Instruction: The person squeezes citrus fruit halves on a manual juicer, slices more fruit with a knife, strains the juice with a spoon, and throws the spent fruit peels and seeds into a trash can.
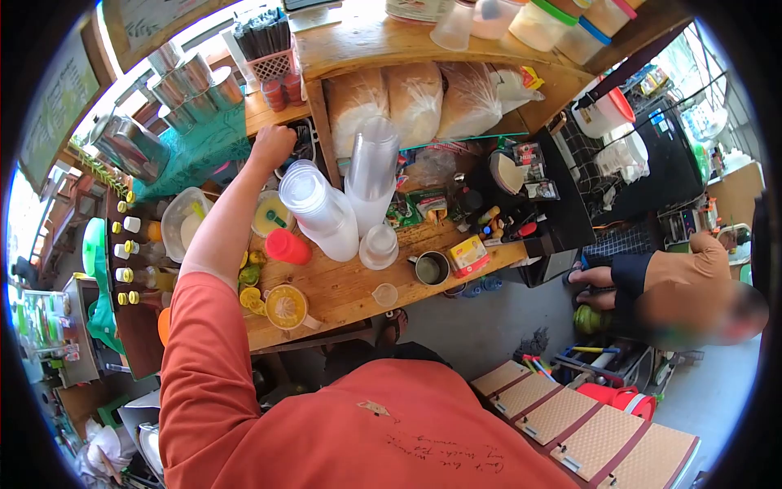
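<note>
My left arm stretches forward over the wooden counter (342,281). At its far edge, my left hand (275,145) looks closed beside the shelf post, by a dark object with metal parts; what the fingers hold is hidden. Nearer me stand stacks of clear plastic cups (319,210) and tall clear cups (373,171). Beside my forearm are a tub of pale contents (271,215) with a green spoon, a red container (287,246), and several green and yellow citrus fruits (252,275). A citrus juicer (287,307) sits near the front edge. My right hand is out of view.
Bagged bread loaves (414,98) fill the shelf ahead. A metal mug (430,267) and yellow box (469,256) stand on the right. Bottles with yellow caps (142,275) line the left, near a white tub (181,224). Another person (680,273) is at the far right.
</note>
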`<state>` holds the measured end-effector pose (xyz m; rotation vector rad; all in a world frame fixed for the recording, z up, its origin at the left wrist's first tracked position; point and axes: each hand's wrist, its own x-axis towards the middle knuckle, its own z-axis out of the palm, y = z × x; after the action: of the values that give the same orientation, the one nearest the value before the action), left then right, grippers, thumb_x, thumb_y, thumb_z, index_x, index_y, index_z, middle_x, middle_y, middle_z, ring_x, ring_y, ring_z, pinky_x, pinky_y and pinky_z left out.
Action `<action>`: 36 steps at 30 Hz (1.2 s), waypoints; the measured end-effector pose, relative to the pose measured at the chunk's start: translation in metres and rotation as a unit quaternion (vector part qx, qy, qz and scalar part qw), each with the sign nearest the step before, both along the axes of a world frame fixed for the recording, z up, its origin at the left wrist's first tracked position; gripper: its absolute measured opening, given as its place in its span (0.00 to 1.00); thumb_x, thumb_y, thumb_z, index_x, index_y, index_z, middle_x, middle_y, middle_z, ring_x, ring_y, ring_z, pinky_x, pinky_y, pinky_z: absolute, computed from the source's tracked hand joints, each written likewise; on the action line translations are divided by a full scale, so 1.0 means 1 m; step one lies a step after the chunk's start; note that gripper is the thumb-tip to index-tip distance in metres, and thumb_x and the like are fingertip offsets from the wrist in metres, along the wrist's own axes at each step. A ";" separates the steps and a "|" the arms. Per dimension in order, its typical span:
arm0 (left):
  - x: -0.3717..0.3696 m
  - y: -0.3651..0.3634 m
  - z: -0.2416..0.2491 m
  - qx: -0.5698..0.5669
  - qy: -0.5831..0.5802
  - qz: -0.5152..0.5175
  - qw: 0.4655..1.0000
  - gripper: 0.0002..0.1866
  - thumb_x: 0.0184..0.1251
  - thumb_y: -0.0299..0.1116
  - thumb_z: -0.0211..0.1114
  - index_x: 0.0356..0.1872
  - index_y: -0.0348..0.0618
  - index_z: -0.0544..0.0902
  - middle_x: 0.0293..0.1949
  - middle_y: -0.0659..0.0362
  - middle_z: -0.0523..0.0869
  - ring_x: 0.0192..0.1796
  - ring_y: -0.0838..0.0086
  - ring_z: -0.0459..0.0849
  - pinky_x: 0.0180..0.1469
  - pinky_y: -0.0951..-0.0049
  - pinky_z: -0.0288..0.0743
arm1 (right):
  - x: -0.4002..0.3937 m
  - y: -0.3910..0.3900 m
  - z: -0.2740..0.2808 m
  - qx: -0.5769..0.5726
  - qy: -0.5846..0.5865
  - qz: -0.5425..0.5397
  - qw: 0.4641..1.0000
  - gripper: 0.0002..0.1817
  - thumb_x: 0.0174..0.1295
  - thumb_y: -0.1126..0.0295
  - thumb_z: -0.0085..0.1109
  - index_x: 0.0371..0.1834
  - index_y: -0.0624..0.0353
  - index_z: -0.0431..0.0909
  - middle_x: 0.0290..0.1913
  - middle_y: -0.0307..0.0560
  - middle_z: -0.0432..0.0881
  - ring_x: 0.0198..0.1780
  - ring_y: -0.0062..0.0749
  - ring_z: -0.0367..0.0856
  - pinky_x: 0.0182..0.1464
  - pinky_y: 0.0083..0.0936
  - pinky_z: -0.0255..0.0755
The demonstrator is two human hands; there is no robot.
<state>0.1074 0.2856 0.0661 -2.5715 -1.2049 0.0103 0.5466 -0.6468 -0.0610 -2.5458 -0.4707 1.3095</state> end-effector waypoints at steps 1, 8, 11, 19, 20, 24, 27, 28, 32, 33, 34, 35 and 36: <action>0.001 -0.001 -0.001 0.014 -0.007 0.014 1.000 0.09 0.59 0.29 0.60 0.27 0.43 0.88 0.30 0.49 0.89 0.35 0.54 0.90 0.39 0.56 0.83 | 0.009 -0.002 -0.011 0.003 -0.006 0.005 1.000 0.10 0.67 0.66 0.58 0.41 0.59 0.85 0.34 0.44 0.86 0.31 0.28 0.81 0.35 0.30 0.75; -0.023 -0.014 0.038 0.098 -0.062 0.060 0.991 0.08 0.62 0.34 0.61 0.32 0.42 0.84 0.32 0.52 0.89 0.35 0.56 0.90 0.37 0.58 0.83 | -0.016 0.149 0.028 0.007 0.010 -0.095 0.995 0.10 0.65 0.68 0.59 0.36 0.63 0.86 0.27 0.43 0.86 0.29 0.26 0.82 0.35 0.29 0.76; -0.055 -0.054 0.094 0.175 -0.169 0.131 0.961 0.09 0.61 0.37 0.64 0.31 0.42 0.85 0.31 0.53 0.89 0.34 0.57 0.89 0.37 0.60 0.83 | 0.017 0.181 -0.007 0.062 -0.059 0.035 0.996 0.12 0.66 0.66 0.62 0.44 0.65 0.85 0.33 0.46 0.88 0.33 0.26 0.85 0.39 0.26 0.78; -0.166 -0.223 0.133 0.294 -0.708 0.195 0.611 0.08 0.66 0.29 0.63 0.40 0.36 0.84 0.31 0.59 0.86 0.28 0.79 0.80 0.32 0.76 0.76 | 0.003 0.367 0.045 0.311 -0.048 0.251 0.915 0.13 0.67 0.65 0.64 0.47 0.63 0.85 0.36 0.48 0.89 0.38 0.25 0.88 0.43 0.24 0.79; -0.170 -0.247 0.133 0.305 -0.754 0.186 0.551 0.09 0.69 0.29 0.61 0.43 0.35 0.83 0.34 0.57 0.85 0.28 0.78 0.80 0.32 0.74 0.77 | -0.002 0.385 0.049 0.309 -0.047 0.267 0.912 0.13 0.67 0.65 0.64 0.47 0.63 0.85 0.36 0.48 0.89 0.38 0.25 0.88 0.43 0.24 0.79; -0.152 -0.346 0.135 0.190 -0.921 0.165 0.297 0.12 0.77 0.33 0.55 0.46 0.33 0.80 0.39 0.55 0.84 0.30 0.73 0.81 0.34 0.67 0.79 | -0.031 0.442 0.065 0.375 0.013 0.379 0.846 0.12 0.65 0.65 0.64 0.47 0.59 0.85 0.39 0.49 0.89 0.40 0.35 0.89 0.44 0.28 0.80; -0.134 -0.407 0.085 0.021 -0.942 0.271 0.195 0.14 0.81 0.40 0.51 0.47 0.41 0.78 0.39 0.58 0.85 0.29 0.75 0.80 0.33 0.71 0.78 | -0.068 0.470 0.086 0.383 0.059 0.450 0.805 0.12 0.64 0.66 0.65 0.46 0.59 0.86 0.40 0.50 0.89 0.41 0.38 0.89 0.44 0.29 0.80; -0.111 -0.426 0.072 -0.009 -0.932 0.279 0.232 0.12 0.81 0.40 0.51 0.46 0.44 0.77 0.36 0.60 0.84 0.28 0.76 0.80 0.29 0.72 0.76 | -0.082 0.478 0.092 0.370 0.089 0.472 0.795 0.11 0.63 0.66 0.65 0.46 0.59 0.86 0.40 0.51 0.89 0.42 0.39 0.89 0.44 0.30 0.80; -0.042 -0.512 0.007 -0.218 -0.898 0.372 0.094 0.06 0.80 0.39 0.53 0.41 0.52 0.72 0.36 0.60 0.82 0.25 0.75 0.76 0.20 0.74 0.66 | -0.138 0.501 0.094 0.372 0.130 0.544 0.741 0.11 0.63 0.67 0.64 0.45 0.59 0.86 0.41 0.51 0.88 0.42 0.40 0.88 0.44 0.31 0.80; -0.028 -0.529 0.001 -0.250 -0.882 0.392 0.080 0.05 0.79 0.38 0.56 0.44 0.52 0.73 0.37 0.60 0.82 0.25 0.76 0.75 0.20 0.75 0.64 | -0.150 0.504 0.086 0.388 0.149 0.562 0.715 0.11 0.63 0.66 0.64 0.45 0.59 0.86 0.41 0.52 0.88 0.41 0.41 0.88 0.43 0.32 0.80; -0.021 -0.536 0.003 -0.311 -0.856 0.406 0.076 0.06 0.78 0.39 0.58 0.44 0.52 0.74 0.35 0.61 0.82 0.23 0.77 0.73 0.19 0.76 0.63 | -0.164 0.506 0.080 0.401 0.170 0.578 0.690 0.11 0.63 0.66 0.64 0.44 0.59 0.86 0.40 0.52 0.88 0.40 0.42 0.88 0.43 0.32 0.79; -0.018 -0.545 0.006 -0.371 -0.826 0.419 0.071 0.07 0.78 0.40 0.59 0.45 0.51 0.75 0.32 0.61 0.81 0.21 0.79 0.72 0.18 0.77 0.61 | -0.180 0.510 0.075 0.433 0.161 0.578 0.673 0.11 0.63 0.66 0.64 0.43 0.60 0.86 0.39 0.53 0.88 0.39 0.42 0.88 0.42 0.32 0.79; -0.023 -0.546 0.009 -0.420 -0.805 0.402 0.115 0.07 0.77 0.40 0.60 0.44 0.50 0.76 0.29 0.62 0.80 0.19 0.80 0.70 0.18 0.79 0.59 | -0.196 0.509 0.071 0.460 0.155 0.575 0.658 0.10 0.64 0.66 0.63 0.42 0.60 0.86 0.37 0.53 0.88 0.37 0.42 0.88 0.42 0.32 0.79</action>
<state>0.0844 -0.2605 0.0746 0.0012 1.1774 1.0774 0.3504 -0.1377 0.0095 -0.9712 -2.1674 1.1588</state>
